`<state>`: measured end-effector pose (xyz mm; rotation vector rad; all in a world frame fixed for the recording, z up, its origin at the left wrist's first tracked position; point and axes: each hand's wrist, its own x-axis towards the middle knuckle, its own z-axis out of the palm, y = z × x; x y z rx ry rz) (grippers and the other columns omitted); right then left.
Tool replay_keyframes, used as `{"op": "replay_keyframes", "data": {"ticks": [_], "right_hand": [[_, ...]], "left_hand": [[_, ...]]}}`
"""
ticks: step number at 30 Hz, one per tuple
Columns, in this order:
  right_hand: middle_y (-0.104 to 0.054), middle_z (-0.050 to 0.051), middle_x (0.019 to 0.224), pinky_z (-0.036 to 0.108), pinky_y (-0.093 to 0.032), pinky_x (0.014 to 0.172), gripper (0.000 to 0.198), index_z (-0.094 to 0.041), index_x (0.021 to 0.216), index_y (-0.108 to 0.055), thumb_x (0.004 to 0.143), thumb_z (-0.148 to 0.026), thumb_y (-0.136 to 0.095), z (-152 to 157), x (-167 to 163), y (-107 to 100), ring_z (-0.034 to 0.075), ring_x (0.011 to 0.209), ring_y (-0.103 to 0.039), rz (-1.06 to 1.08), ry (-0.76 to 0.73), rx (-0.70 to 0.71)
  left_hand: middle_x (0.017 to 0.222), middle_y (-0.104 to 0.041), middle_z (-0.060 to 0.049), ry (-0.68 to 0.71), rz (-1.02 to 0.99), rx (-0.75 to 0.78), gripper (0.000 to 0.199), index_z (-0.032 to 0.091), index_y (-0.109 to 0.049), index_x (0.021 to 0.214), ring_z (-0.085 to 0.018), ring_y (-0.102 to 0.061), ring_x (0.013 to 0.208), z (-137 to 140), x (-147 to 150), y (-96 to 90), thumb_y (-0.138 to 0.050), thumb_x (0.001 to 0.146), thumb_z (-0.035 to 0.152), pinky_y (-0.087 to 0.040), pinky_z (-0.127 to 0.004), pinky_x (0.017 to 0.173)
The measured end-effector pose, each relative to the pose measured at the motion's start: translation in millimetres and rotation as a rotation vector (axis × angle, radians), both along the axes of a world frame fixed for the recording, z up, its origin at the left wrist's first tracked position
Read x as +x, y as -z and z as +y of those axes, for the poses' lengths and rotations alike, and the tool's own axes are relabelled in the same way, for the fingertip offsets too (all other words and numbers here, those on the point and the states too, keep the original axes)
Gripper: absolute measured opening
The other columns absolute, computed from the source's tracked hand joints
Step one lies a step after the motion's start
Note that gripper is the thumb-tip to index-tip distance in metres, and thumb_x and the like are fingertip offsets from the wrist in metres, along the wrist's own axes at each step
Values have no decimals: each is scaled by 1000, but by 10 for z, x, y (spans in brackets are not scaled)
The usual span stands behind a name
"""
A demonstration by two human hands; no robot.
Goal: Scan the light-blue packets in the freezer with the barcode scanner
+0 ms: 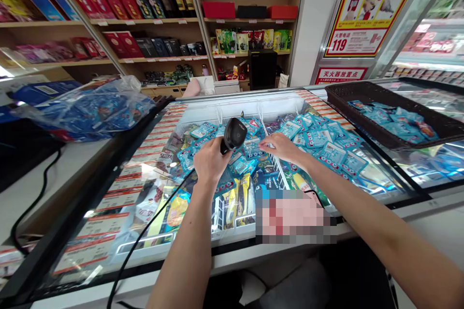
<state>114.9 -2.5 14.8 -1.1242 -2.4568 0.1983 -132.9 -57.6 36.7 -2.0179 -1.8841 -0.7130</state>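
My left hand (210,161) is wrapped round the handle of a black barcode scanner (235,134), its head pointing away over the freezer's glass top. The scanner's cable (152,222) runs down to the lower left. My right hand (281,147) has thumb and fingers drawn together at the right edge of a small blue packet (252,148), just right of the scanner. Whether the fingers grip that packet or only touch it is hard to make out. More blue packets (319,137) lie in a loose spread to the right of my right hand.
Ice creams and a white wire divider (277,166) show through the glass. A dark brown tray (384,137) with blue packets stands right; a clear bag of blue packets (94,111) lies left. A blurred pinkish item (293,217) rests at the near edge. Stocked shelves (145,21) stand behind.
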Motion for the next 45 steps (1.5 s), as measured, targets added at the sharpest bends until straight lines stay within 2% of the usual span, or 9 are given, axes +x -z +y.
{"op": "replay_keyframes", "data": {"ticks": [2,5,8,10,15,20,31,38,45], "right_hand": [[-66,5,113,42,-40,92,43,-25,122,-60,88,-50,-49,63,-14,19,26,105,-56,33,58,22],[-57,8,128,45,-39,93,61,-25,133,-49,80,-53,-60,138,-66,42,30,113,-50,-18,33,-25],[-56,12,124,45,-40,93,69,-21,132,-51,72,-48,-71,166,-90,36,31,112,-49,-54,29,-72],[-55,12,120,43,-41,93,71,-20,131,-52,68,-43,-75,155,-61,20,30,110,-50,8,101,-56],[-57,7,102,35,-46,83,43,-18,116,-59,75,-27,-68,41,137,-12,18,82,-58,330,329,-5],[-60,-1,75,28,-45,68,27,-18,103,-60,77,-24,-63,-78,268,28,15,65,-57,549,398,-32],[-62,-1,74,29,-44,70,27,-21,103,-58,79,-32,-62,-53,317,135,18,69,-59,503,424,13],[-66,2,83,30,-46,72,27,-21,103,-57,79,-34,-62,-62,310,147,19,72,-61,504,475,49],[-65,1,78,31,-46,71,29,-22,104,-57,79,-35,-62,-59,292,177,20,72,-62,497,480,55]], "left_hand": [[101,-69,-6,20,3,-10,35,24,-60,109,-24,-62,95,-10,1,8,-54,81,44,-37,-29,63],[101,-69,-6,53,2,-28,37,24,-61,108,-25,-62,94,-15,4,13,-53,81,48,-37,-29,63],[100,-69,-7,57,-2,-34,38,23,-62,106,-25,-63,93,-12,10,13,-54,80,50,-38,-29,63],[98,-70,-8,48,-11,-28,38,22,-62,104,-25,-63,92,-11,16,9,-56,79,50,-38,-29,63],[100,-70,-6,90,-27,-25,38,23,-63,103,-23,-64,90,-21,81,29,-56,77,50,-38,-28,61],[102,-70,-4,195,40,-14,33,25,-62,105,-22,-64,89,-40,208,102,-55,79,43,-38,-27,60],[99,-70,-4,231,3,-6,33,22,-64,105,-21,-65,88,-65,287,83,-58,76,38,-41,-26,62],[95,-70,-5,249,6,-17,32,22,-64,102,-20,-64,84,-94,318,79,-57,77,41,-38,-25,59],[98,-70,-5,258,31,2,32,23,-63,103,-21,-64,84,-92,310,100,-57,77,42,-38,-27,59]]}}
